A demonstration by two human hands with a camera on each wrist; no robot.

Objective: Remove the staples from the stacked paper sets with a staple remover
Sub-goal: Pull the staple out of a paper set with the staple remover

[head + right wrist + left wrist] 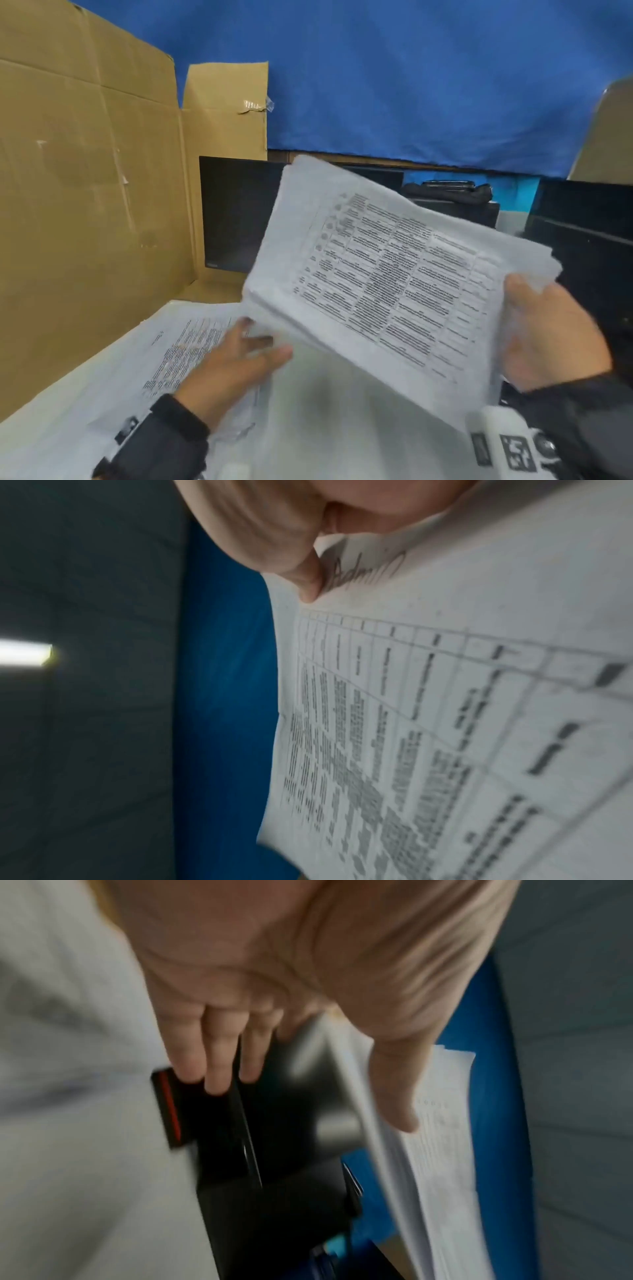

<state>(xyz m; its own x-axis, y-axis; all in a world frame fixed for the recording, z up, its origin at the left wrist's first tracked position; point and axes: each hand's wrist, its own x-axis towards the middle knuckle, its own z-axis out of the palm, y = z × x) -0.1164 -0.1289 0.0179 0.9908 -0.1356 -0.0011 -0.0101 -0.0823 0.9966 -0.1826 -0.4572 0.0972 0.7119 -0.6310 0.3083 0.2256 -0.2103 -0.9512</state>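
Note:
A thick stack of printed paper sets [394, 274] is held up in the air, tilted, with a table of text on its top sheet. My right hand [534, 308] grips the stack's right edge, and its thumb [301, 569] presses on the top sheet [445, 723] beside a handwritten word. My left hand [260, 342] is at the stack's lower left edge with straight, spread fingers [215, 1056]. Its thumb [390, 1083] lies along the stack's face [441, 1150]. No staple remover and no staple shows in any view.
More printed sheets [178, 346] lie flat on the table under my left hand. A tall cardboard panel [85, 205] stands at the left. A black monitor [233, 212] stands behind the stack, and a blue cloth [411, 85] hangs at the back.

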